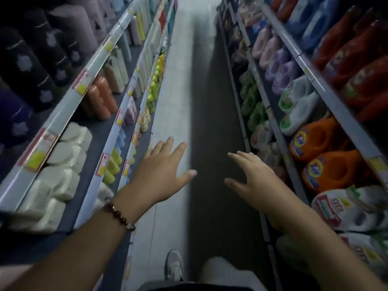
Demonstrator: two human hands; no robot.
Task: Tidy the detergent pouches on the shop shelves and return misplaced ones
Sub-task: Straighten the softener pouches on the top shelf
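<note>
I stand in a narrow shop aisle and look down it. My left hand is stretched out in front of me with straight, spread fingers and holds nothing; a brown bead bracelet circles its wrist. My right hand reaches forward too, fingers straight and empty, close to the lower right shelves. White detergent pouches with red and green print lie on the right shelf just beside my right forearm. Further along that shelf are orange Tide jugs, and white-green pouches.
Shelves line both sides. On the left are white packs, orange bottles, yellow-green bottles and dark bottles. Red jugs and purple pouches fill the right. The pale floor runs ahead; my shoe shows below.
</note>
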